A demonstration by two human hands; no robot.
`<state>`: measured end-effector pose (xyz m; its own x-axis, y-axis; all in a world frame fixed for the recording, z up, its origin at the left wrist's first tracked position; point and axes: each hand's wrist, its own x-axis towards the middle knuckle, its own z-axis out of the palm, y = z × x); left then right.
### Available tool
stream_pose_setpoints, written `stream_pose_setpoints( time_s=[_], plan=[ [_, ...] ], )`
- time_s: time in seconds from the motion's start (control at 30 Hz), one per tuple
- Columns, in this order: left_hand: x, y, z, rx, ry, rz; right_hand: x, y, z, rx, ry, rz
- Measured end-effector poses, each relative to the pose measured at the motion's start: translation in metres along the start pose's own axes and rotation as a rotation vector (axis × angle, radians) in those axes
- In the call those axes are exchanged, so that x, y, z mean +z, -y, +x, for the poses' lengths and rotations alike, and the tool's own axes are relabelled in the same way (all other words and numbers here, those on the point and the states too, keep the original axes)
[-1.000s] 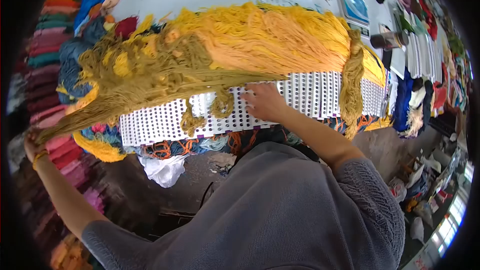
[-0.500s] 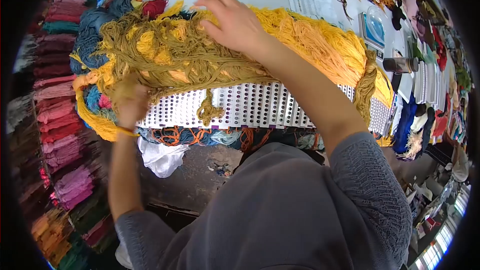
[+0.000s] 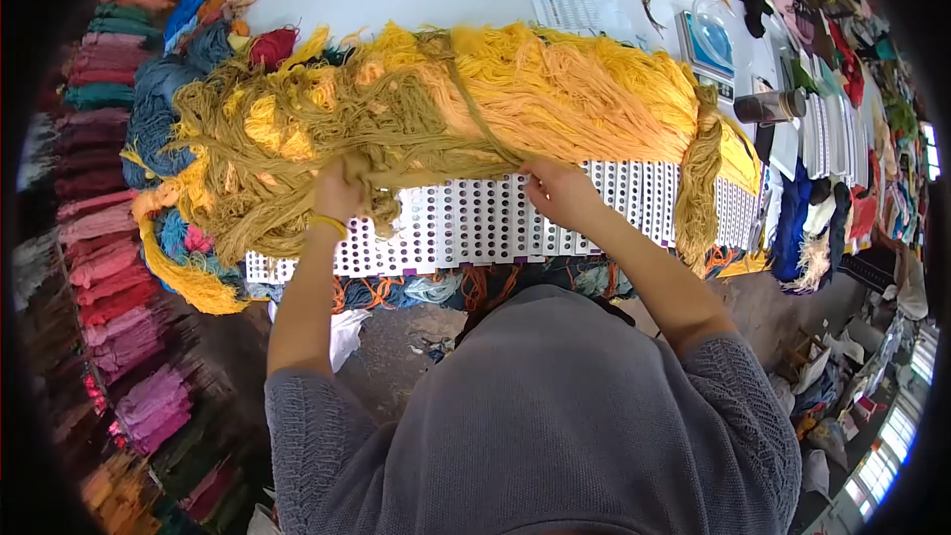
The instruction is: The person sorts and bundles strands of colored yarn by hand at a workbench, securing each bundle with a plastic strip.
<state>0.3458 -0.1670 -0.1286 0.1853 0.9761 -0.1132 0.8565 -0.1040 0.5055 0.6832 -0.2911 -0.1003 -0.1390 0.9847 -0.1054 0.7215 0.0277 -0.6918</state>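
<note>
Half a second ago the right hand (image 3: 565, 193) was reaching over the far side of the pile and the left hand (image 3: 342, 190) was blurring by its left end; now both are working along the near edge, the left at 10 o'clock and the right at 2. The left fingers are curling around a bunch of olive yarn (image 3: 327, 124), and the right thumb and forefinger are pinching its edge. The olive yarn is lying mostly toward 10 o'clock, over yellow and peach yarn (image 3: 594, 74), and one strand is now crossing the peach from 12 o'clock down to the right hand. White perforated cards (image 3: 475, 223) are showing beneath both hands. Of the containers, a rack (image 3: 67, 272) at 9 o'clock is holding yarn bundles (image 3: 111, 238) in stacked colours, pink and red among them; a dark cylindrical jar (image 3: 770, 106) is resting at 2 o'clock, its contents impossible to tell; and a white plastic bag (image 3: 347, 335) is drooping at 8 o'clock, its contents hidden.
</note>
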Motion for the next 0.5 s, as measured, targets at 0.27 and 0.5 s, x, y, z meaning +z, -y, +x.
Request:
stream_pose_setpoints(
  time_s=[0.27, 0.5],
  plan=[
    [-0.173, -0.006, 0.109, -0.087, -0.184, -0.046, 0.049, 0.036, 0.022, -0.271, 0.269, -0.234],
    [-0.371, 0.127, 0.053, -0.46, -0.415, 0.424, 0.118, 0.072, 0.091, -0.811, 0.102, -0.467]
  ],
)
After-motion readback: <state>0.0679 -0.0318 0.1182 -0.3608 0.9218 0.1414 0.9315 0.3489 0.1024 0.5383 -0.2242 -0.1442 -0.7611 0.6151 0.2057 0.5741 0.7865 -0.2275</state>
